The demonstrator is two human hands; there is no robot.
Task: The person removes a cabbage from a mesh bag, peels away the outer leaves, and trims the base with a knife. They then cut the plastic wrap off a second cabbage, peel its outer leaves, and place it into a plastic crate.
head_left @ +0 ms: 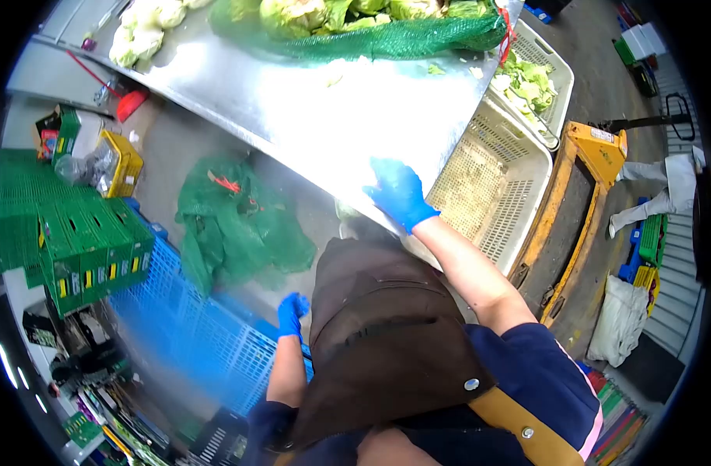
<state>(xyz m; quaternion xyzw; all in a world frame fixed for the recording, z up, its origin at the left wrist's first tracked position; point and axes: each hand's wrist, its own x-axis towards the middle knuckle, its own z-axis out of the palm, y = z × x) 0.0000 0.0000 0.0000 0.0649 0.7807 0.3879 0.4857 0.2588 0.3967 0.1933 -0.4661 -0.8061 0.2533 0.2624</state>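
Observation:
My right hand (402, 194), in a blue glove, rests at the near edge of the shiny metal table (293, 101). Its fingers lie extended on the surface, partly washed out by glare, with nothing seen in them. My left hand (292, 314), also blue-gloved, hangs low beside my brown apron (394, 334); its fingers are curled in and no object shows. At the far side of the table lies a green mesh bag (371, 43) of leafy lettuce heads (293, 15). Pale trimmed heads (142, 35) sit at the table's far left corner.
Right of the table stand a whitish crate (519, 202) and another with loose leaves (530, 81). Beyond them is a yellow pallet jack (596, 155), near a person's legs (643, 190). A green net heap (231, 225), blue crates (192, 303) and stacked green crates (91, 241) lie left.

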